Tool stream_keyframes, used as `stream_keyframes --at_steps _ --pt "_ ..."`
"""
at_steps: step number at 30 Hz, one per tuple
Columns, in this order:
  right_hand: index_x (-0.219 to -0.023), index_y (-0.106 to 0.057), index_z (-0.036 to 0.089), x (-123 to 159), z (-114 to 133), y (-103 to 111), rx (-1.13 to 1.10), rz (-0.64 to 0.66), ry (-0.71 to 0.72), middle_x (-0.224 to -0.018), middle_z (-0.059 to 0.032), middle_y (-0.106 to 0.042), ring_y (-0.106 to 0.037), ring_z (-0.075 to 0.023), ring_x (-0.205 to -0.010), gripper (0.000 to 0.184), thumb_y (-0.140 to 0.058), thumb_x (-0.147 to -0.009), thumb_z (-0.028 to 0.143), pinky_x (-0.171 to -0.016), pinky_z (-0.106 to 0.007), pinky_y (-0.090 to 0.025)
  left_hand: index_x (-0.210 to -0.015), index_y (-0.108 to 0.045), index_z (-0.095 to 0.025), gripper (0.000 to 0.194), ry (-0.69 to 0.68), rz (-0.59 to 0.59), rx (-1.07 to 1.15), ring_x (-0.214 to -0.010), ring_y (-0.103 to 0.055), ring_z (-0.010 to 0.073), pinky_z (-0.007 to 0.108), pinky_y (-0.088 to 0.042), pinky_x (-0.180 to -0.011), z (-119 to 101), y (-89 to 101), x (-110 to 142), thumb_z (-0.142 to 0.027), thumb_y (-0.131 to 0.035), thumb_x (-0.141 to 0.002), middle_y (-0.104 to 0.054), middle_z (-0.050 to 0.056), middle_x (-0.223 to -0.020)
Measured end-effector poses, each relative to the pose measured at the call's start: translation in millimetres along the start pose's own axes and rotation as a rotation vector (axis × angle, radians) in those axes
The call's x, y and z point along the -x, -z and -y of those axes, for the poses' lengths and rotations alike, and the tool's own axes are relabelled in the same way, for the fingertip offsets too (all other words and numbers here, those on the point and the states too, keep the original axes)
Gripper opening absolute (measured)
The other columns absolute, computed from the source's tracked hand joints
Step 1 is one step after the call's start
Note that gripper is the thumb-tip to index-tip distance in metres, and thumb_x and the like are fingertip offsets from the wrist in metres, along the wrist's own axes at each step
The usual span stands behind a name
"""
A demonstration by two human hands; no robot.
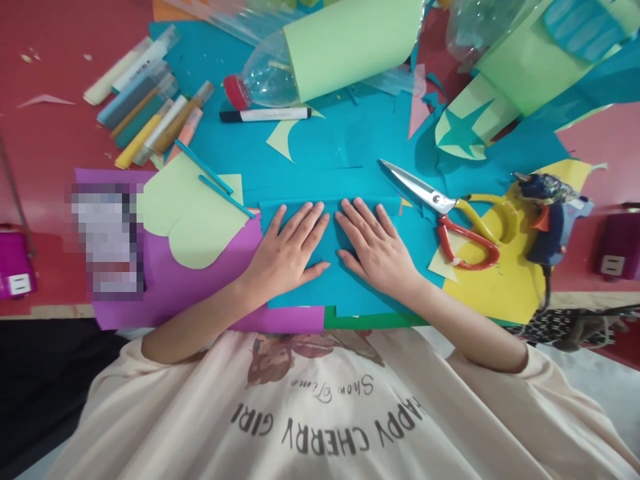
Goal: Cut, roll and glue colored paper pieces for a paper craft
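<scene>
Both my hands lie flat, side by side, on a sheet of blue paper (300, 293) near the table's front edge. My left hand (295, 247) has its fingers apart, pointing away from me. My right hand (373, 247) is spread the same way, a small gap from the left. Under the fingertips runs a folded or rolled strip (330, 200) along the sheet's far edge; I cannot tell which. To the right of my right hand rest scissors (443, 203) with one red and one yellow handle. Left of my left hand are thin blue paper rolls (227, 197) on a light green cut-out (195, 230).
A plastic bottle (270, 77) wrapped in green paper lies at the back, beside a black-and-white marker (265, 115). Several markers (143, 100) stand out at left. A blue glue gun (560, 223) sits on yellow paper (515, 287) at right. Purple paper (225, 267) lies left.
</scene>
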State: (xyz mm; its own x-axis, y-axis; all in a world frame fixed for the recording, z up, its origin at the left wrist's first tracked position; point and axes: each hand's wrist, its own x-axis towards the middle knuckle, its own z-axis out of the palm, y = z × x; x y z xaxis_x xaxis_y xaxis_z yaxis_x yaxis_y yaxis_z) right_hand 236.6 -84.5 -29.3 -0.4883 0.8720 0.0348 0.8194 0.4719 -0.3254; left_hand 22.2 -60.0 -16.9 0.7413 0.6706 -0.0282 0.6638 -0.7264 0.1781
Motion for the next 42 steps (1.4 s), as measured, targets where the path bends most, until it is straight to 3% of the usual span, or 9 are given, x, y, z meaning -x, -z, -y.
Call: stream_keyframes --at_steps 14,22,35,42 --pt "-0.142 -0.049 0.011 1.0 -0.3 -1.2 0.080 -0.086 0.035 -0.152 -0.0138 -0.046 -0.042 -0.0261 -0.142 0.056 -0.032 -0.101 0.044 -0.118 -0.046 -0.032 -0.150 -0.034 -0.004 0.066 0.012 0.010 0.039 -0.143 -0.039 0.0362 0.059 -0.028 -0.117 -0.9 1.5 0.1 -0.045 -0.037 -0.099 -0.041 0.023 -0.152" --pt "-0.149 -0.040 0.014 1.4 -0.7 -1.8 0.025 -0.018 -0.002 -0.156 -0.0123 -0.041 -0.033 -0.0265 -0.147 0.057 -0.031 -0.101 0.044 -0.121 -0.051 -0.025 -0.150 -0.032 -0.004 0.065 0.012 0.016 0.041 -0.144 -0.038 0.0355 0.058 -0.028 -0.117 -1.3 0.9 0.0 -0.044 -0.036 -0.099 -0.040 0.023 -0.153" --pt "-0.143 -0.047 0.009 0.1 -0.3 -0.8 0.098 -0.097 0.046 -0.151 -0.0147 -0.046 -0.043 -0.0262 -0.142 0.055 -0.033 -0.101 0.043 -0.117 -0.046 -0.033 -0.150 -0.033 -0.005 0.064 0.022 0.029 0.049 -0.144 -0.038 0.0352 0.058 -0.027 -0.118 -2.0 2.9 -0.9 -0.043 -0.038 -0.099 -0.040 0.022 -0.153" --pt "-0.146 -0.044 0.012 0.5 -0.7 -0.2 0.062 -0.036 0.022 -0.155 -0.0124 -0.042 -0.037 -0.0253 -0.146 0.057 -0.030 -0.102 0.044 -0.120 -0.047 -0.028 -0.150 -0.032 -0.003 0.066 0.018 0.008 0.052 -0.143 -0.039 0.0365 0.060 -0.029 -0.116 -1.5 0.5 -0.7 -0.044 -0.038 -0.099 -0.041 0.023 -0.152"
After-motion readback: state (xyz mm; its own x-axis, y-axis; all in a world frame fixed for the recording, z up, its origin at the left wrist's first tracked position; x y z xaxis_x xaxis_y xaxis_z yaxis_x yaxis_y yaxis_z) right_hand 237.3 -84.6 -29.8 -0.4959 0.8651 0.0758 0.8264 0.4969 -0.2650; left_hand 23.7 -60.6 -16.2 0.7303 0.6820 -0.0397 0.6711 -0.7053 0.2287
